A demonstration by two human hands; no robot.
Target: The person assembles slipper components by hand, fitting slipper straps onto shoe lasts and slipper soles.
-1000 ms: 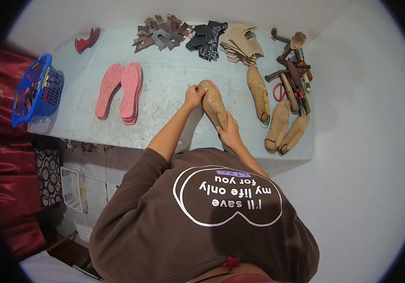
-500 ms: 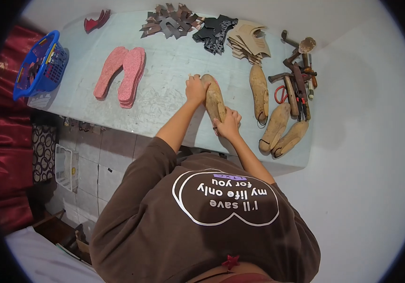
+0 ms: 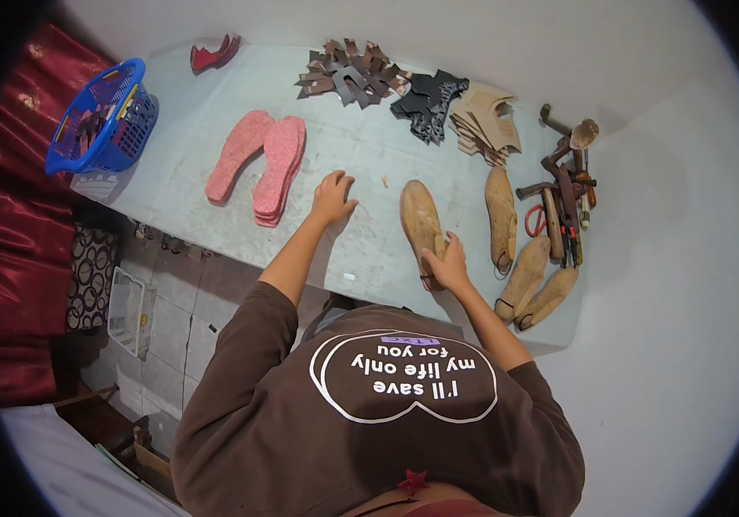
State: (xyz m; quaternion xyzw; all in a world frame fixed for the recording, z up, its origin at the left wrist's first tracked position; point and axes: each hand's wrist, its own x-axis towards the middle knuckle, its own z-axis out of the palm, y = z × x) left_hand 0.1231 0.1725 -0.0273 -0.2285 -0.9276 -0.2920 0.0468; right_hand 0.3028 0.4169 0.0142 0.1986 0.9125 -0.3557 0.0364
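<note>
A worn wooden shoe last (image 3: pixel 422 217) lies on the table in front of me, its toe pointing away. Around its heel end my right hand (image 3: pixel 450 265) is closed, thumb and fingers on either side. My left hand (image 3: pixel 333 198) is apart from the last, over the table to its left, fingers spread with nothing in them. Close by on the left are pink speckled insoles, a single-looking one (image 3: pixel 239 155) and a stack (image 3: pixel 279 172) whose toe ends nearly meet.
More wooden lasts (image 3: pixel 500 215) lie on the right, near hammers, red-handled scissors (image 3: pixel 537 222) and other tools. Along the back are brown cut pieces (image 3: pixel 352 73), black pieces (image 3: pixel 425 103), beige pieces (image 3: pixel 483 121) and a red piece (image 3: pixel 214 56). A blue basket (image 3: pixel 115 129) stands at the left edge.
My left hand has let go of the last's toe end and moved left toward the pink insoles. My right hand still grips the heel end. The camera view has shifted.
</note>
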